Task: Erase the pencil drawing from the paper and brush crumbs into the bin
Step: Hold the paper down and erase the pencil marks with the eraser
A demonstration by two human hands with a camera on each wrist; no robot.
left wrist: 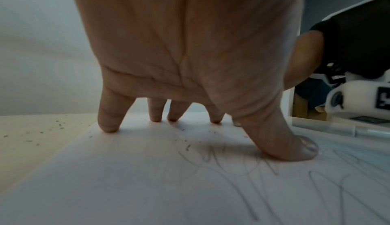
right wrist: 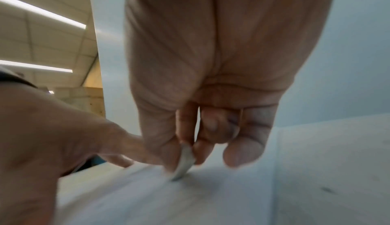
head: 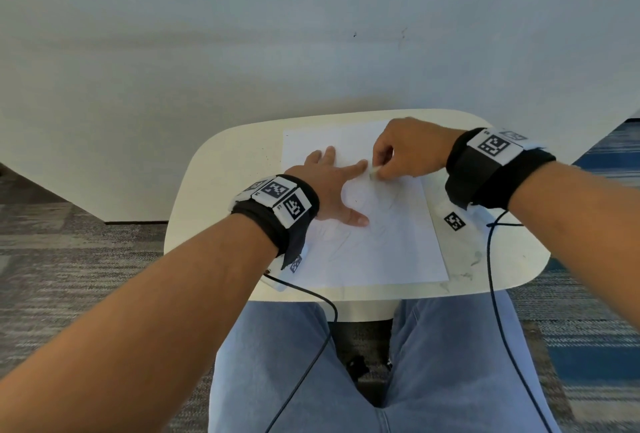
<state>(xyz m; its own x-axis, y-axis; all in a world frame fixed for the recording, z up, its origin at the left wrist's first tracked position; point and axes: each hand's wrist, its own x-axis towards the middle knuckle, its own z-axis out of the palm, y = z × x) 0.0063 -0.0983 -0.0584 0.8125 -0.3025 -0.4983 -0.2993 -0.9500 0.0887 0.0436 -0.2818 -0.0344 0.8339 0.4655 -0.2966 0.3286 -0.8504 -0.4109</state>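
**A:** What are your hands doing?

**B:** My right hand (head: 405, 152) pinches a small, flat white eraser (right wrist: 184, 162) between thumb and fingertips, its lower edge touching the white sheet of paper (head: 391, 249). My left hand (head: 332, 187) lies spread, fingers straight, tips and thumb pressing that sheet down.

**A:** And where is the eraser relative to your left hand?

**B:** Just beside the tip of my left forefinger, on the side away from the wrist. The grey pencil scribbles (left wrist: 242, 167) that remain lie mostly around and beyond my left thumb, toward my lap, so I judge the rubbing must work back toward me. My right hand is the nearer one for that.

**A:** The paper's long axis?

**B:** It runs from my lap toward the wall, slightly tilted on the small cream rounded table (head: 214, 190).

**A:** Crumbs? Bin?

**B:** Dark crumbs (left wrist: 42, 131) lie scattered on the table beyond the left hand's little finger. I see no bin.
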